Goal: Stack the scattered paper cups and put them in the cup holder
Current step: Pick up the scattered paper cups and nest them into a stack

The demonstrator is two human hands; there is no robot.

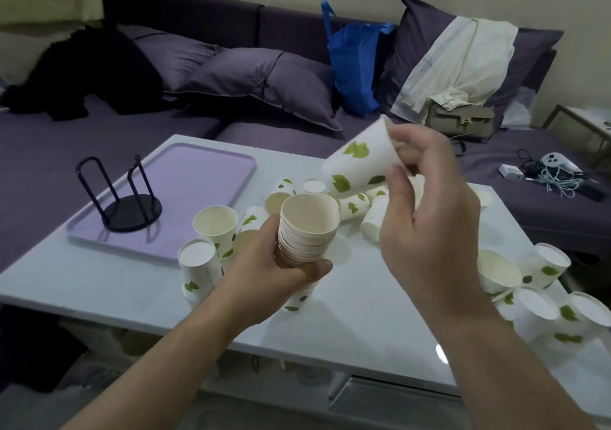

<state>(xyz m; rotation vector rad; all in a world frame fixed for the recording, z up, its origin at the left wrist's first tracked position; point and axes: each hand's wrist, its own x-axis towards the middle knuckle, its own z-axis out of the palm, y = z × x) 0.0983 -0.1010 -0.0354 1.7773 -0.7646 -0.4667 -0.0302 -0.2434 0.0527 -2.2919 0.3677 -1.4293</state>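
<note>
My left hand [264, 261] grips a stack of nested paper cups [307, 231], open mouth up, above the white table [347, 323]. My right hand [426, 204] holds a single white paper cup with green leaf prints [358, 163] by its rim, tilted with its base pointing left, just above and right of the stack. The black wire cup holder [127, 203] stands with nothing in it on a lilac tray [198, 171] at the left. Several loose cups lie behind the stack [355, 206], to its left [215, 228] and at the table's right edge [529, 287].
A purple sofa with cushions [264, 79], a blue bag [355, 65], a beige handbag [459, 122] and dark clothes [89, 72] sits behind the table. Cables and a controller [555, 171] lie on the sofa at the right.
</note>
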